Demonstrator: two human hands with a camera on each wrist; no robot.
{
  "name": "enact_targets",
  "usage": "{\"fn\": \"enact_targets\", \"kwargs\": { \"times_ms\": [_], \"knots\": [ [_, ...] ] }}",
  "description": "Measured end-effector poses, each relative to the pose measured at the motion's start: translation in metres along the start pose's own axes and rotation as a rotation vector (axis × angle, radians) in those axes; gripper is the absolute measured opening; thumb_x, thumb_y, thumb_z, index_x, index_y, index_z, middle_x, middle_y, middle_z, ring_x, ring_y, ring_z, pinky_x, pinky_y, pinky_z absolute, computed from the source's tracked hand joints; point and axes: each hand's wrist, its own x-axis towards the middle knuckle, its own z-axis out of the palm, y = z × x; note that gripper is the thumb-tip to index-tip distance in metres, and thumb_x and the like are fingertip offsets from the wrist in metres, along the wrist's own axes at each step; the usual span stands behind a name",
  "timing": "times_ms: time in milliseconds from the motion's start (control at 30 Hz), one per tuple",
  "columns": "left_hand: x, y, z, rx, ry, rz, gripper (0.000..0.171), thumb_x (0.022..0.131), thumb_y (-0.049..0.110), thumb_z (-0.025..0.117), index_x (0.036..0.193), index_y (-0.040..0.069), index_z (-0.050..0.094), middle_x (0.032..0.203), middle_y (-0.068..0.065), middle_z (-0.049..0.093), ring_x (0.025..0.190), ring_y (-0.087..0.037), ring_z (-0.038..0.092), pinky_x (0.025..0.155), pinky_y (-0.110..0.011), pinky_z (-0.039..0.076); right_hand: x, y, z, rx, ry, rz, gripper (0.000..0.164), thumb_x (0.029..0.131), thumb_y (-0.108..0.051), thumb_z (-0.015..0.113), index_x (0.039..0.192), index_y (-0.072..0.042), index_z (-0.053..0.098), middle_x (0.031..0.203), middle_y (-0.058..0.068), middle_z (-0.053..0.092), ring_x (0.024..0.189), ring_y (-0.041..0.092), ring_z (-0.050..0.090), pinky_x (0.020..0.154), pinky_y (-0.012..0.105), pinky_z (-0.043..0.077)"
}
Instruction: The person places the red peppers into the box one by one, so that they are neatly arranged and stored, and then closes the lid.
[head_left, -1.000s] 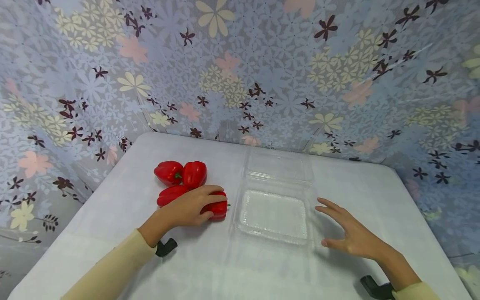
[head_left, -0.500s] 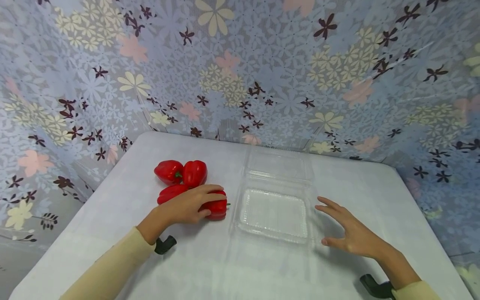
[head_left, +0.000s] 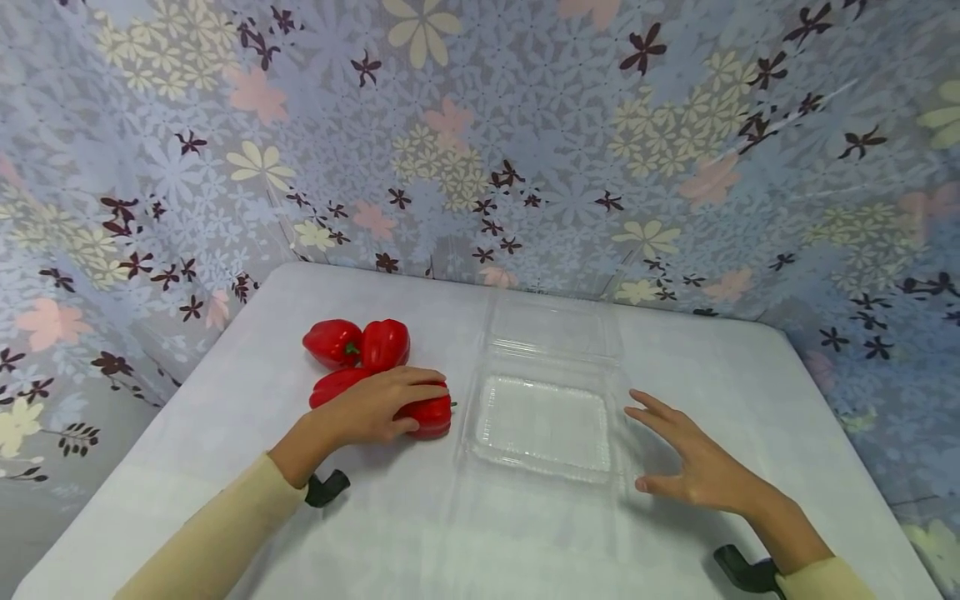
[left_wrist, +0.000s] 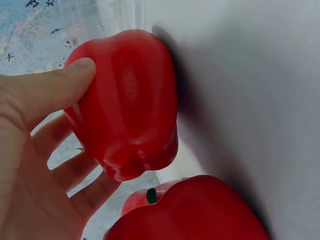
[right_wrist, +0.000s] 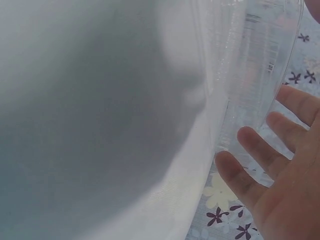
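My left hand (head_left: 386, 406) grips a red bell pepper (head_left: 431, 418) from above, thumb on the near side and fingers across the far side. In the left wrist view, the thumb presses the glossy side of this bell pepper (left_wrist: 127, 100), and the other fingers reach behind it. Several more red peppers (head_left: 386, 344) lie just beyond and left of that hand, one partly hidden by it. An open clear plastic clamshell container (head_left: 546, 425) lies right of the held pepper. My right hand (head_left: 697, 471) hovers off its right side, fingers spread and holding nothing.
The container's clear lid (head_left: 551, 327) lies folded back toward the wall. A white cloth covers the table (head_left: 360, 533). Flower-patterned fabric (head_left: 450, 125) hangs behind it. Black straps or mounts (head_left: 742, 571) show at both wrists.
Both hands hold nearly the same pose. The whole head view has shifted slightly, so everything sits a little further left. The held pepper stays in the same place beside the container.
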Motion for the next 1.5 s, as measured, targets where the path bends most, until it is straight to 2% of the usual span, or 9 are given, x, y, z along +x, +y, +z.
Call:
{"fn": "enact_targets", "kwargs": {
  "times_ms": [400, 533, 700, 800, 900, 1067, 1333, 1500],
  "knots": [
    [0.000, -0.001, 0.002, 0.016, 0.024, 0.020, 0.066, 0.081, 0.020, 0.081, 0.141, 0.016, 0.055, 0.147, -0.006, 0.053, 0.136, -0.029, 0.050, 0.102, -0.046, 0.054, 0.001, 0.000, 0.002, 0.028, -0.007, 0.018, 0.087, 0.080, -0.029, 0.082, 0.152, -0.010, 0.037, 0.162, 0.018, 0.028, 0.139, 0.053, 0.031, 0.097, 0.075, 0.034],
    [0.000, -0.002, 0.004, 0.009, 0.034, 0.017, 0.066, 0.082, 0.019, 0.080, 0.142, 0.015, 0.054, 0.148, -0.006, 0.052, 0.136, -0.029, 0.048, 0.101, -0.046, 0.054, 0.003, 0.000, 0.001, 0.013, 0.005, 0.005, 0.083, 0.080, -0.027, 0.082, 0.149, -0.006, 0.042, 0.159, 0.023, 0.030, 0.139, 0.052, 0.032, 0.096, 0.073, 0.036],
    [-0.002, -0.001, 0.002, -0.009, 0.034, -0.016, 0.068, 0.081, 0.021, 0.080, 0.143, 0.018, 0.053, 0.150, -0.004, 0.051, 0.138, -0.028, 0.047, 0.100, -0.046, 0.055, 0.004, -0.001, 0.002, 0.015, 0.004, 0.017, 0.079, 0.081, -0.028, 0.081, 0.146, -0.002, 0.044, 0.160, 0.022, 0.030, 0.140, 0.052, 0.031, 0.097, 0.073, 0.035],
    [-0.002, 0.000, -0.003, -0.013, 0.052, -0.014, 0.067, 0.082, 0.021, 0.080, 0.143, 0.019, 0.053, 0.150, -0.003, 0.050, 0.139, -0.027, 0.046, 0.101, -0.047, 0.055, 0.004, 0.000, 0.002, 0.023, -0.002, 0.028, 0.080, 0.082, -0.029, 0.080, 0.147, -0.001, 0.042, 0.160, 0.022, 0.029, 0.140, 0.052, 0.031, 0.098, 0.074, 0.034],
    [-0.003, 0.000, -0.009, -0.013, 0.087, 0.017, 0.065, 0.084, 0.021, 0.078, 0.143, 0.018, 0.054, 0.150, -0.004, 0.050, 0.139, -0.028, 0.047, 0.101, -0.047, 0.054, 0.004, 0.000, 0.002, 0.022, -0.003, 0.028, 0.082, 0.083, -0.029, 0.080, 0.149, -0.003, 0.040, 0.161, 0.020, 0.028, 0.140, 0.052, 0.031, 0.098, 0.074, 0.034],
    [-0.003, 0.002, -0.020, -0.028, 0.119, 0.052, 0.063, 0.085, 0.020, 0.077, 0.143, 0.017, 0.053, 0.151, -0.004, 0.049, 0.140, -0.028, 0.045, 0.101, -0.047, 0.054, 0.002, 0.000, 0.002, 0.024, 0.011, 0.009, 0.086, 0.082, -0.028, 0.080, 0.153, -0.010, 0.035, 0.163, 0.015, 0.027, 0.139, 0.051, 0.032, 0.098, 0.072, 0.034],
    [0.000, 0.007, -0.038, -0.002, 0.083, 0.068, 0.064, 0.086, 0.021, 0.076, 0.145, 0.017, 0.051, 0.153, -0.003, 0.048, 0.142, -0.027, 0.044, 0.105, -0.048, 0.051, 0.004, 0.002, 0.000, 0.016, 0.026, -0.001, 0.078, 0.084, -0.025, 0.078, 0.151, -0.010, 0.039, 0.162, 0.015, 0.028, 0.138, 0.050, 0.033, 0.097, 0.071, 0.036],
    [0.004, 0.010, -0.051, 0.046, 0.043, 0.072, 0.066, 0.085, 0.021, 0.075, 0.146, 0.017, 0.049, 0.153, -0.003, 0.048, 0.142, -0.028, 0.044, 0.105, -0.050, 0.051, 0.005, 0.002, 0.001, 0.028, 0.015, 0.005, 0.081, 0.085, -0.026, 0.078, 0.152, -0.009, 0.036, 0.162, 0.018, 0.028, 0.139, 0.052, 0.032, 0.097, 0.072, 0.035]
  ]
}}
